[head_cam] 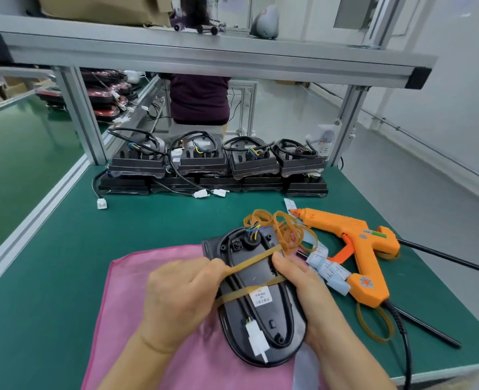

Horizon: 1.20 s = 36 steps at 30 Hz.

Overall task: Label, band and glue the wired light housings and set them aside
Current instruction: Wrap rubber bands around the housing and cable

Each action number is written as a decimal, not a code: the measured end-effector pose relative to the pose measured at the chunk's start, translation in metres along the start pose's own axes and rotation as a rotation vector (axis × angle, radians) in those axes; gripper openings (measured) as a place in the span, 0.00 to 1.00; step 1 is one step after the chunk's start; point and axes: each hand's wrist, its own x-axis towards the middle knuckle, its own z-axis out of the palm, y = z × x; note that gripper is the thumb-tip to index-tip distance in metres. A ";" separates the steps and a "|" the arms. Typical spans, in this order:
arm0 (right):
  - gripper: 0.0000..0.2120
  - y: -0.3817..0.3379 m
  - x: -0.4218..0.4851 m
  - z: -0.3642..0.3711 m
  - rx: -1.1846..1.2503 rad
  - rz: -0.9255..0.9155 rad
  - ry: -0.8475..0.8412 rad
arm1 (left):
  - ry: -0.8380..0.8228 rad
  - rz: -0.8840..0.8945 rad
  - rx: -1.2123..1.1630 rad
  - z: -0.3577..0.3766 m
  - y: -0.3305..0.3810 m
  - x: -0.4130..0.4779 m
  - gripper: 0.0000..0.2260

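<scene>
Surface: green bench mat (91, 249); pink cloth (136, 277) under both hands.
Room: aluminium frame (204, 60) beyond hands.
Housing: light housing (256, 274) between hands, on cloth.
Left: left hand (182, 294) pinches rubber band (249, 261) stretched across housing.
Right: right hand (303, 285) grips housing's edge.
Writing: white label (263, 297), print too small to read.

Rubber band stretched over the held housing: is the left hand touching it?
Touching. The head view shows the left hand pinching the rubber band where it stretches off the left edge of the housing.

Label (263, 296) print too small to read — glue gun cord (407, 361) runs off the bottom edge
</scene>
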 end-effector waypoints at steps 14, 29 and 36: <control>0.21 -0.008 -0.010 0.008 -0.050 -0.173 -0.033 | -0.161 -0.616 -0.405 -0.016 0.002 0.000 0.04; 0.21 0.009 -0.017 0.023 -0.231 -0.315 0.049 | -0.024 -1.426 -1.346 0.008 0.019 -0.026 0.33; 0.24 0.011 -0.028 0.029 -0.388 -0.431 -0.015 | -0.049 -1.509 -1.513 0.011 0.034 -0.026 0.25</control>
